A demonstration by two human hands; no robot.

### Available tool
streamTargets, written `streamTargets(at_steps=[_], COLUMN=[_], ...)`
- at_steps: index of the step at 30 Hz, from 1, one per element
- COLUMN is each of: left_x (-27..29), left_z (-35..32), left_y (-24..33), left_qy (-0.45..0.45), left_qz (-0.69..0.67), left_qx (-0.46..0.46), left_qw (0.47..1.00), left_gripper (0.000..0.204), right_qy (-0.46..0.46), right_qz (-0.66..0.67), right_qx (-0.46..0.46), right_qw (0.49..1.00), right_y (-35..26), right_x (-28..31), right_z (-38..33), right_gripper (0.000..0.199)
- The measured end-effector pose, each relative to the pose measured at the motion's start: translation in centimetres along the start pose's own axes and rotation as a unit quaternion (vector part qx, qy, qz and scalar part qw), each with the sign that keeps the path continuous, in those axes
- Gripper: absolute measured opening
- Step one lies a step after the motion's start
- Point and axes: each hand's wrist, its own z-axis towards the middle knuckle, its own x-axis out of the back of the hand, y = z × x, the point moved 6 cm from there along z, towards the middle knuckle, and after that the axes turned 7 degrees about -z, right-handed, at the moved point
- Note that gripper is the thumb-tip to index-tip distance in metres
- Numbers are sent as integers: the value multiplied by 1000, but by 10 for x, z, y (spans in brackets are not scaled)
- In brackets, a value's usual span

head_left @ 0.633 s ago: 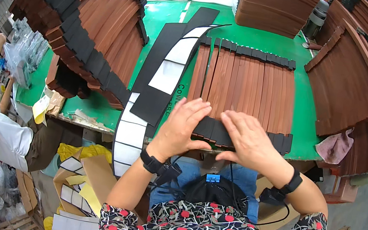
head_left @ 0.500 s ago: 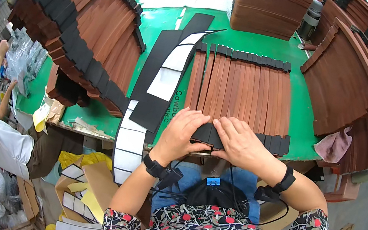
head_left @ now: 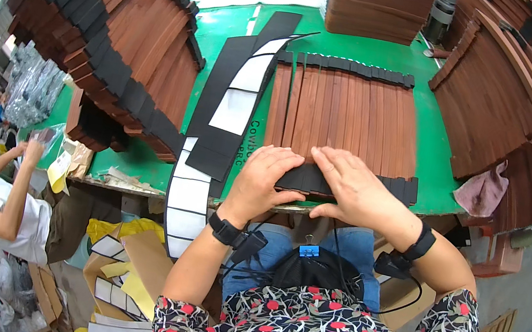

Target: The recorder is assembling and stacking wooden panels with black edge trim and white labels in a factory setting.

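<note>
A row of reddish-brown wooden slats (head_left: 359, 122) lies side by side on the green tabletop, with black end pieces along the far and near ends. Over the near black ends (head_left: 308, 179) my left hand (head_left: 258, 182) rests at the left, its fingers together and laid forward, thumb stretched toward the middle. My right hand (head_left: 358, 195) lies flat across the same ends, fingers extended and thumb apart. Both hands touch the slats without gripping them. Left of the row are black foam strips (head_left: 217, 90) and a sheet of white backed pieces (head_left: 189, 199) that hangs over the table's edge.
Tall stacks of black-ended slats (head_left: 103, 59) stand at the left, with more slat stacks (head_left: 497, 107) at the right. At the back are another stack (head_left: 378, 8) and a bottle (head_left: 440, 15). A pinkish cloth (head_left: 482, 190) hangs at the right edge. A co-worker (head_left: 12, 214) is at the left.
My right hand has shifted a little right, its thumb spreading away from the left hand. The co-worker's raised arm has come down. The whole view has shifted slightly.
</note>
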Motion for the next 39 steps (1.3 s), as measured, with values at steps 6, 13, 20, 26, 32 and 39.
streamTargets(at_steps=[6, 13, 20, 26, 32, 39], left_x=[4, -41, -61, -62, -75, -88], left_z=[7, 43, 52, 69, 60, 46], left_y=[24, 64, 58, 65, 82, 72], left_qy=[-66, -114, -95, -139, -145, -137], left_qz=[119, 94, -3, -4, 64, 32], left_qx=[67, -21, -31, -25, -58, -75], left_qw=[988, 989, 995, 990, 986, 987], left_gripper=[86, 74, 54, 61, 70, 64], right_qy=[-25, 50, 111, 120, 0, 250], right_qz=[-23, -49, -70, -76, -36, -327], right_qx=[-116, -155, -119, -113, -116, -151], right_qw=[993, 985, 984, 983, 993, 899], right_y=[38, 59, 60, 67, 57, 70], right_x=[32, 18, 11, 17, 31, 212], right_z=[-57, -97, -92, -95, -87, -68], right_gripper=[117, 105, 80, 77, 94, 47])
